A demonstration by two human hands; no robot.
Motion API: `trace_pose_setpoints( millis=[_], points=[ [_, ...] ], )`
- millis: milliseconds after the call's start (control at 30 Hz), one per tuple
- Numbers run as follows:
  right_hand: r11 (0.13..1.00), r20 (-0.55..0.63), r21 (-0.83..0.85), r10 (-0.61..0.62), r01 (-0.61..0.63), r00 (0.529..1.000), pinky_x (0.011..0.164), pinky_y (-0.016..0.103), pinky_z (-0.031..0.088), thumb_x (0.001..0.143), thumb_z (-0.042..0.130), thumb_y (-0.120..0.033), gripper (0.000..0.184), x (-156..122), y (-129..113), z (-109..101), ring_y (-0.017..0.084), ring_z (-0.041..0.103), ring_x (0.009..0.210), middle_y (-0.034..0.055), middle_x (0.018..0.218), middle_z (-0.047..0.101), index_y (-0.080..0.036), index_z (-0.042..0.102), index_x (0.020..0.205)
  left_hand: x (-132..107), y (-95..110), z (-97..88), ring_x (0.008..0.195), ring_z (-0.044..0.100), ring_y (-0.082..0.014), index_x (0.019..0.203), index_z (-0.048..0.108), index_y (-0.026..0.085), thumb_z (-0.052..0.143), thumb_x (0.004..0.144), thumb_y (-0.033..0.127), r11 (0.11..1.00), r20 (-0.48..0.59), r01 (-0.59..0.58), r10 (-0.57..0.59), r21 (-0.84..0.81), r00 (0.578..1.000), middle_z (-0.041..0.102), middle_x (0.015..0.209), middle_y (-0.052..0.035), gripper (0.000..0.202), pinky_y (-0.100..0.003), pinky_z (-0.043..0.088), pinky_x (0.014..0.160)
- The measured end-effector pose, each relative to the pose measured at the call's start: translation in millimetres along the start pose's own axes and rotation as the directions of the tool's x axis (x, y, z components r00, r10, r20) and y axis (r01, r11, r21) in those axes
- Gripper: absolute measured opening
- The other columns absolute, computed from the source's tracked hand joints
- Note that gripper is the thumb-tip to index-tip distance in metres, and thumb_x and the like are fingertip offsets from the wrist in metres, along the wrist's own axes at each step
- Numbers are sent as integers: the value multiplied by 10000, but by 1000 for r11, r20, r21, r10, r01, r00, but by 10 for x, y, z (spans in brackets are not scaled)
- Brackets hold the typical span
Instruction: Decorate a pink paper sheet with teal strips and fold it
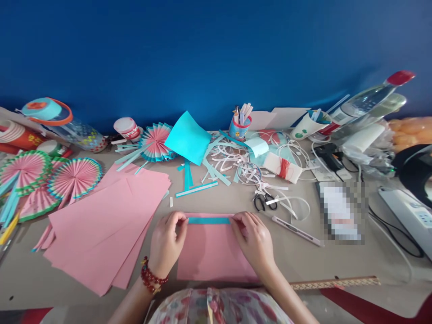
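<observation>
A pink sheet of paper (212, 252) lies on the table right in front of me. Along its far edge runs a narrow blue paper strip (208, 221). My left hand (168, 240) pinches the strip's left end between thumb and fingertips. At the other end, the fingers of my right hand (254, 236) are closed on the strip. Both hands rest over the sheet's far corners, partly covering them. Beyond them lies another blue strip with a white band (196, 189), with a small white scrap (171, 202) nearby.
Several pink sheets (108, 225) are stacked at left, beside folded paper fans (74, 180). Scissors (265, 201), a pink-white cutter (297, 231) and paper scraps lie beyond my right hand. A blue square sheet (187, 137), a pencil cup (240, 127) and bottles (364, 105) stand toward the wall.
</observation>
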State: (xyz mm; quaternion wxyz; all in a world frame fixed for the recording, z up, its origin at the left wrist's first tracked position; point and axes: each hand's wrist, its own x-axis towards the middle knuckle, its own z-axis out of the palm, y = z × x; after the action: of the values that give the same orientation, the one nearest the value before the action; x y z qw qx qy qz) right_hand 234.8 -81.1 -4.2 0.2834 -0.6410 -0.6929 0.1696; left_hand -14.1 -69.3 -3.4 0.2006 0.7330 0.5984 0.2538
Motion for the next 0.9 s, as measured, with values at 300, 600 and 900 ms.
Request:
trace_pose_setpoints(
  millis=[300,600,900],
  points=[
    [997,-3,7,-80,80,997,750,305,415,941,548,-243,116,53,-65,-26,186,572,750,14,762,631,-213,545,829,-33,-20,-34,932,605,-195,864,528,211,511,940,237,998,-113,57,-56,6,992,624,943,-49,83,-329,458,826],
    [995,-10,-22,-96,96,995,745,317,417,929,554,-227,101,60,-5,60,197,573,757,21,782,640,-214,532,831,-23,-44,16,956,593,-211,859,543,216,533,919,198,995,-121,72,-63,72,991,622,949,-47,63,-363,424,859],
    [993,3,-68,-94,94,996,753,327,420,926,542,-226,97,98,-6,81,199,573,739,23,772,630,-217,517,833,-3,-46,25,935,591,-205,842,559,217,557,901,207,993,-123,113,-107,40,987,603,939,-45,60,-343,449,846]
  ],
)
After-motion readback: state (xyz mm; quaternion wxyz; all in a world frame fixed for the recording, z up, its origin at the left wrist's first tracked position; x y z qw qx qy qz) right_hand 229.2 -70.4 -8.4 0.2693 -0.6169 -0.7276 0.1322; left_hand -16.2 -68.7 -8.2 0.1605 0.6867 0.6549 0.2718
